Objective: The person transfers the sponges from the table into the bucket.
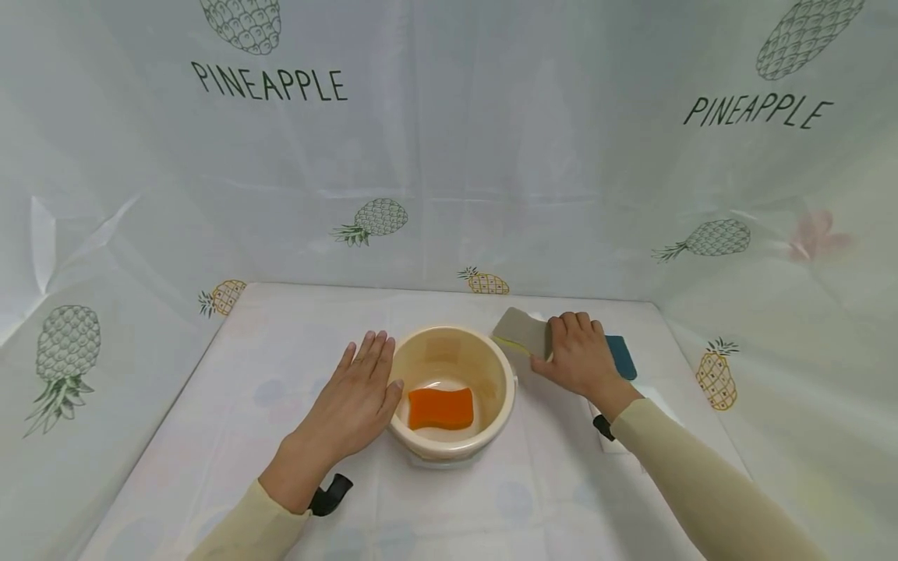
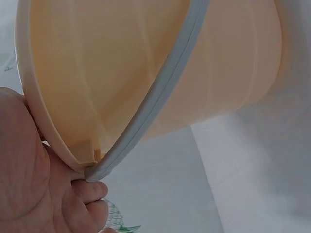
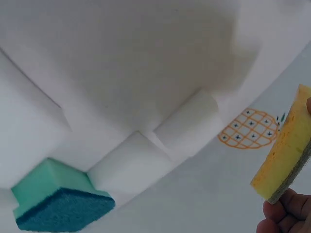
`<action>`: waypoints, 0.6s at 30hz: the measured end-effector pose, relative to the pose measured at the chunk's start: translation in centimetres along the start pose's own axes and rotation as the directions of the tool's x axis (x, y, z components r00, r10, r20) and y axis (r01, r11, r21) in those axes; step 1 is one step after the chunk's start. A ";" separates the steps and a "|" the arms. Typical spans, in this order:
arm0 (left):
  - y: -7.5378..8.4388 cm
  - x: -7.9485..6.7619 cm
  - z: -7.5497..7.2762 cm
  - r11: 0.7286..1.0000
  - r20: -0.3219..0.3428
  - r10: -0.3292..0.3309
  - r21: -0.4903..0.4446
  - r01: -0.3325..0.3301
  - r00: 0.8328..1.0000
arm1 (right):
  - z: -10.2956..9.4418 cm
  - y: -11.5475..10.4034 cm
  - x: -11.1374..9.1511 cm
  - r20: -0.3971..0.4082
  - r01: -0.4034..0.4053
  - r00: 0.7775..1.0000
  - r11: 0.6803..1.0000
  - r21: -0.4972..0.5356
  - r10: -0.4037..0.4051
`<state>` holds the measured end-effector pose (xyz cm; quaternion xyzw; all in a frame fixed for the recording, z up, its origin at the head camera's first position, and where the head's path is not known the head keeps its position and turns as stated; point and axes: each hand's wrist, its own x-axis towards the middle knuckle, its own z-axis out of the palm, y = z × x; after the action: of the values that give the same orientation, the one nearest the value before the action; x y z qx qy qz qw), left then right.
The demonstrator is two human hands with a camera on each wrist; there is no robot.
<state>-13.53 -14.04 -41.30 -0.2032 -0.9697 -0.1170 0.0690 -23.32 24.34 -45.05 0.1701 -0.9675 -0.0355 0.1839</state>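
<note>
A cream bucket (image 1: 503, 417) stands on the table with an orange sponge (image 1: 440, 409) lying inside it. My left hand (image 1: 358, 397) rests against the bucket's left rim, its fingers straight and the thumb at the edge. In the left wrist view, that hand touches the rim beside the joint of the grey handle (image 2: 155, 99). To the right of the bucket, my right hand (image 1: 578, 354) pinches a yellow sponge (image 3: 282, 153) with a grey scouring side, held up close to the rim. Just beyond this hand sits a green sponge (image 3: 73, 177) with a dark teal scouring side.
Several white blocks (image 3: 129, 162) lie on the table near the green sponge. A white cloth-like cover (image 1: 231, 374) with pale dots spreads over the table. Behind and at both sides hangs a white sheet (image 1: 449, 140) printed with pineapples.
</note>
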 end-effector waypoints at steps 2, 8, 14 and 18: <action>0.0 0.0 0.0 1.000 -0.002 0.001 0.004 -0.001 1.000 | -0.5 0.1 0.1 -0.018 0.019 1.000 1.000 0.001 -0.019; 0.1 0.1 -0.1 1.000 0.002 -0.005 0.017 0.005 1.000 | -2.3 0.1 0.8 -0.081 0.075 0.994 0.997 0.016 -0.074; 0.2 0.1 -0.2 0.998 0.003 -0.023 0.061 0.023 1.000 | -4.4 -0.3 1.6 -0.172 0.112 0.980 0.993 0.038 -0.104; 0.2 0.1 -0.3 0.996 -0.005 -0.039 0.079 0.039 0.999 | -6.2 -1.5 2.2 -0.161 0.126 0.981 0.989 0.078 -0.112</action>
<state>-13.46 -13.87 -40.98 -0.1812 -0.9772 -0.0804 0.0764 -22.46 22.17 -38.74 0.2377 -0.9388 0.0096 0.2491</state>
